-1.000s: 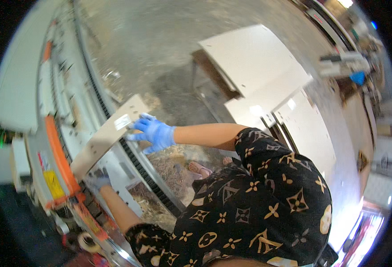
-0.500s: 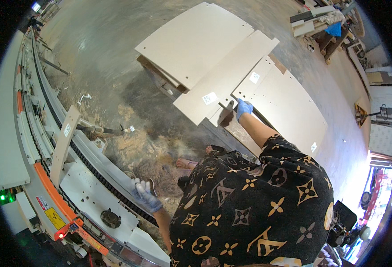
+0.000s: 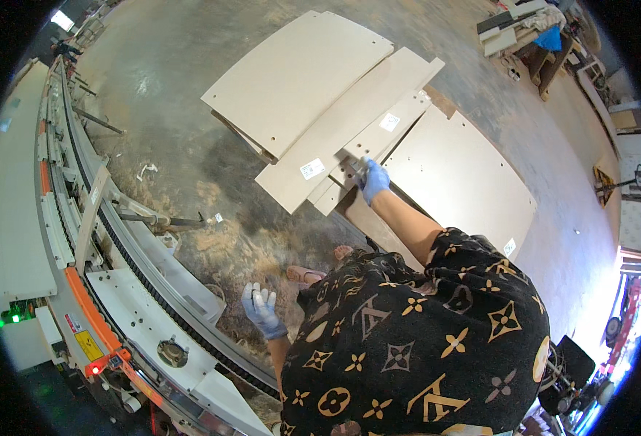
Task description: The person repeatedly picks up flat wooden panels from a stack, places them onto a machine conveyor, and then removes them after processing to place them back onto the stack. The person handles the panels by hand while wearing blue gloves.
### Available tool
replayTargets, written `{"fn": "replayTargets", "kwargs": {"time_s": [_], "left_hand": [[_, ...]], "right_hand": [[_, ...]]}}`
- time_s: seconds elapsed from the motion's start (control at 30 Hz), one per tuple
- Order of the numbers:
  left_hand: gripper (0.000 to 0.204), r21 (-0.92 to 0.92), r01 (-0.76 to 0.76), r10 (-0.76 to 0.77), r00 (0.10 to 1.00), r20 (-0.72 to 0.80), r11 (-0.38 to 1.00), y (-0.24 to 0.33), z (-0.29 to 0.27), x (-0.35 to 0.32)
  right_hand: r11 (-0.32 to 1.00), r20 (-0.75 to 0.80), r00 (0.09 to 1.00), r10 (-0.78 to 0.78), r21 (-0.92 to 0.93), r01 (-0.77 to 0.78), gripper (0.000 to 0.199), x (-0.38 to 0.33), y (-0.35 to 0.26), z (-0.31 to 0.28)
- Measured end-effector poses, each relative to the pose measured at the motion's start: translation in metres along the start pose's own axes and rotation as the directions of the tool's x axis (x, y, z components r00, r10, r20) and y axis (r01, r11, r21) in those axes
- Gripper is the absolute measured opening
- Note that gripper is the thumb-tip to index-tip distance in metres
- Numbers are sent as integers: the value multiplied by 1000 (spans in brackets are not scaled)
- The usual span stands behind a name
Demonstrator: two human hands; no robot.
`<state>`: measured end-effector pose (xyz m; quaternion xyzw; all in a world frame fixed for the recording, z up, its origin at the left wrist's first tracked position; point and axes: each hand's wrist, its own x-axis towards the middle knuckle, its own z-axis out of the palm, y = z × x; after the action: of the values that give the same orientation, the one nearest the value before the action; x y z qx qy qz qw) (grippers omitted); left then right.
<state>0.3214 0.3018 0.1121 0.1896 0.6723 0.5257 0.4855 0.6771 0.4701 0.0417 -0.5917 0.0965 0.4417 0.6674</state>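
Observation:
My right hand, in a blue glove, grips the near edge of a narrow beige panel that has drilled holes and a white label. A dark blur beside the fingers cannot be made out. The narrow panel lies between a long beige strip and a large beige board with a curved outer edge. Another large board lies beyond the strip. Lower down, my gloved left hand hangs over the floor near the machine's edge, fingers apart and nothing in it.
A long conveyor machine with a dark chain and orange guards curves along my left. Across it leans a narrow beige strip. Support legs stick out over the dusty floor. Stacked boards and a blue cloth are far right.
My left hand has moved right, away from the machine's edge, its fingers spreading. My right hand stays at the narrow panel, which has shifted slightly against the long strip. The whole view has shifted a little.

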Motion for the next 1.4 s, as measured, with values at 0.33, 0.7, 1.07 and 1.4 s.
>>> {"fn": "replayTargets", "kwargs": {"time_s": [0.33, 0.7, 1.07, 1.4], "left_hand": [[46, -161, -110, 180, 828, 531, 981, -6, 36, -40], [48, -672, -363, 136, 920, -367, 645, -1, -264, -50], [53, -431, -407, -6, 721, -693, 805, 97, -573, -20], [58, 868, 438, 737, 503, -452, 233, 106, -602, 23]], "right_hand": [[813, 772, 438, 461, -565, 140, 41, -216, 35, -46], [687, 770, 61, 635, -599, 412, 21, -308, 162, -22], [599, 638, 240, 731, -770, 220, 18, -390, 249, -40], [594, 640, 314, 702, -769, 239, 15, -398, 257, -30]]}}
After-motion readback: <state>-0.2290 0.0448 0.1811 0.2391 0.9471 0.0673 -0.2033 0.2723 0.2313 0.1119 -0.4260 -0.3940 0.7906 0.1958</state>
